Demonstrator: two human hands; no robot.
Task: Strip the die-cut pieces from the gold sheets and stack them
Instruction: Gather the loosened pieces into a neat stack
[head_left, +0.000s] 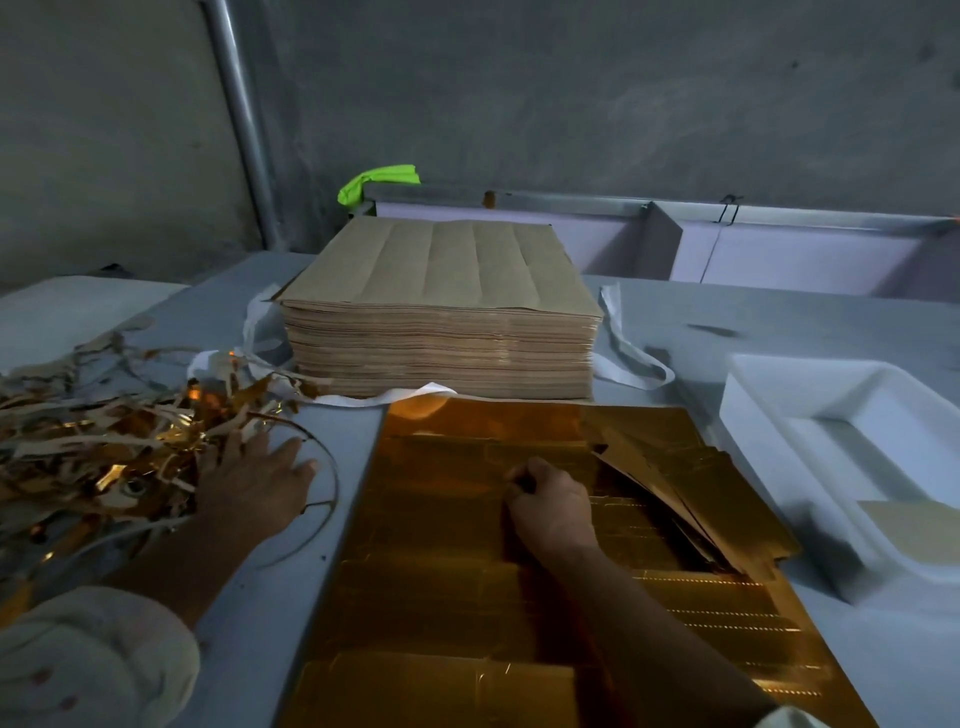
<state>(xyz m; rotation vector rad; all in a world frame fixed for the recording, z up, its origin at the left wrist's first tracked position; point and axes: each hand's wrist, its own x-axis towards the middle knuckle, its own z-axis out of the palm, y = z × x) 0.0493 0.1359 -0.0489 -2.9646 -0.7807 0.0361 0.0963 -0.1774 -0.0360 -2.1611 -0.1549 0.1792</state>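
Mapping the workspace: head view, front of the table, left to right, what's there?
Scrap strip pile → left hand → right hand, pinching at the gold sheet → fanned gold pieces → white tray.

Cannot tell whether the right hand's (553, 506) curled fingers (519, 480) pinch the gold sheet (441, 561). Left of the left hand's (254, 483) fingertips, scrap strips (93, 447) cut off at the edge; well right of the fingers, white tray (753, 400) too.

Left sleeve (88, 660) in view now: cream-coloured cloth, loose, bunched in soft folds, with a few small reddish spots on it. Down at the bottom edge, just a sliver of the right sleeve (789, 719), the same pale fabric.
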